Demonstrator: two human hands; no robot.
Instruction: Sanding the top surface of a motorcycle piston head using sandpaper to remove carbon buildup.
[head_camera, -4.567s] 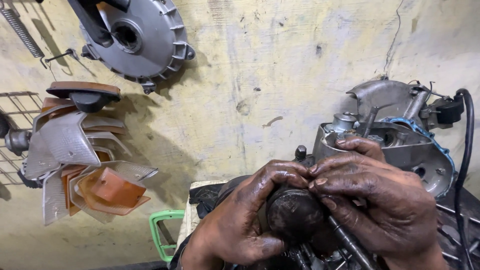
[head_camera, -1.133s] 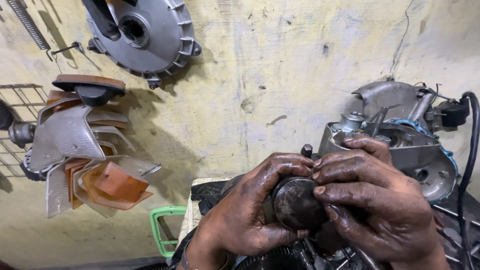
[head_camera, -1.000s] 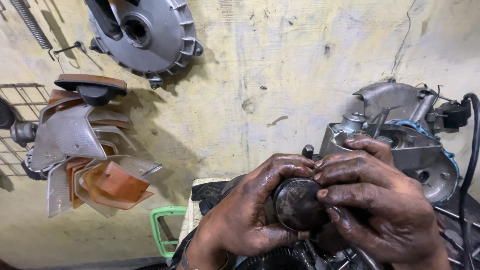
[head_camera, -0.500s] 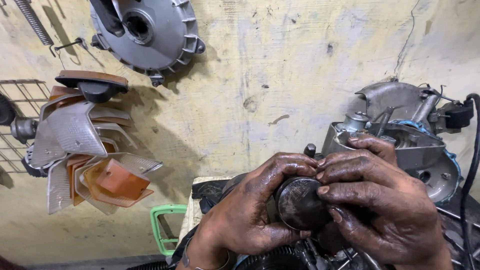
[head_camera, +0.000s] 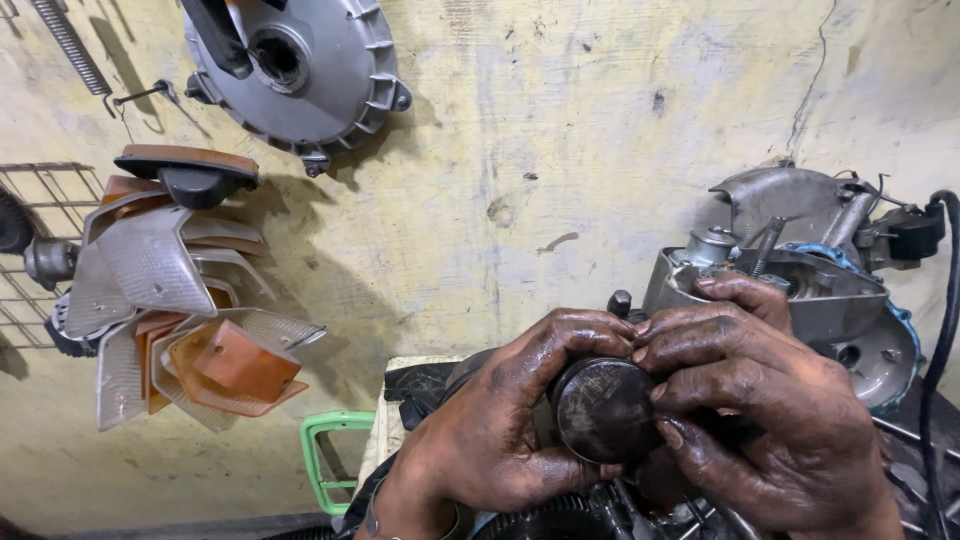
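Both greasy hands are closing around a dark round piston (head_camera: 604, 408), the left hand (head_camera: 500, 440) cupping its side and the right hand (head_camera: 770, 420) pinching its rim. Compared with a second ago, the piston is barely shifting, sitting just in front of the grey engine casing (head_camera: 800, 290), so the grip is holding steady

pistons: 1 (head_camera: 605, 410) | hands: 2 (head_camera: 500, 440) | engine casings: 1 (head_camera: 800, 290) | springs: 1 (head_camera: 70, 45)

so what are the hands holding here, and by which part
Both hands, left hand and right hand, hold a dark round metal piston-like part by its rim, fingertips around the edge, flat face exposed.
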